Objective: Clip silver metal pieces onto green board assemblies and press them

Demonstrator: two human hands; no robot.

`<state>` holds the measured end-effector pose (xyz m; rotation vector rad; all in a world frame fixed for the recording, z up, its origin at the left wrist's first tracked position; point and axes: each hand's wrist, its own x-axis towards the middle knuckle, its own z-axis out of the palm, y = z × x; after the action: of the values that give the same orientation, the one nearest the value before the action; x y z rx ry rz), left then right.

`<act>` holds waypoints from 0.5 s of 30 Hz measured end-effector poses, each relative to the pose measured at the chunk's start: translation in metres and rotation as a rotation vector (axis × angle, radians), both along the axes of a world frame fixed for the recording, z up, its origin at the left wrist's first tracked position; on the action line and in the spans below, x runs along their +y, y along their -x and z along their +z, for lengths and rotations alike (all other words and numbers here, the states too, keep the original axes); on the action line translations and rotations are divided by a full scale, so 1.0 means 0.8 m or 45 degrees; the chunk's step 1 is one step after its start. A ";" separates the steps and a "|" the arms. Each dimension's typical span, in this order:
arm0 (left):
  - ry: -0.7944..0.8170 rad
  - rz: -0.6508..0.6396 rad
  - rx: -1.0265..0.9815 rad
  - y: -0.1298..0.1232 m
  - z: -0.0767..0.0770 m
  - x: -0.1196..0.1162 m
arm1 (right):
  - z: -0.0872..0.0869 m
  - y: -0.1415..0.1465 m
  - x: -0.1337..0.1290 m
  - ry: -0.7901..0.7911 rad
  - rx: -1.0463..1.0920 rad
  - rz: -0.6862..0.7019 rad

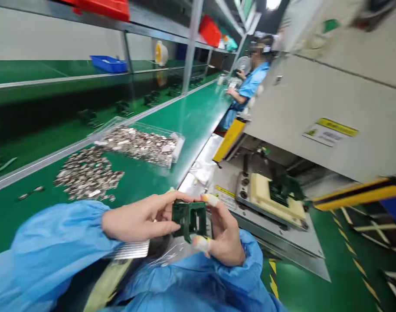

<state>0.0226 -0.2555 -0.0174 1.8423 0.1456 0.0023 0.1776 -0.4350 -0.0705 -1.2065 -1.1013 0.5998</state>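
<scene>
Just off the edge of the table point(198, 117), the left hand point(141, 219) and right hand point(226, 236) pinched a green case point(182, 216) between their fingers, seemingly a holding or turning step. The next move appeared to call for steady fingers; metal pieces point(89, 175) lay on the table.

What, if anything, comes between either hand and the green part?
Nothing visible blocks them: the left hand and right hand both hold the green part. Only the pale wraps on the right thumb and one finger seem to cover skin there.
</scene>
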 end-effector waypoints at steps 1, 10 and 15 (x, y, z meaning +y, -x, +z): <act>-0.048 -0.100 -0.024 -0.024 0.011 0.001 | 0.004 -0.012 -0.021 -0.049 0.030 -0.083; -0.566 -0.025 -0.489 -0.300 0.029 -0.117 | 0.040 -0.136 -0.183 -0.408 0.026 -1.426; -0.279 0.105 -0.489 -0.324 0.038 -0.121 | 0.041 -0.178 -0.187 -0.200 -0.116 -1.317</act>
<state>0.2820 -0.3521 0.0128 2.0162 -0.0508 0.4419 0.3197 -0.5848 -0.0379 -1.4677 -0.4551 -0.3322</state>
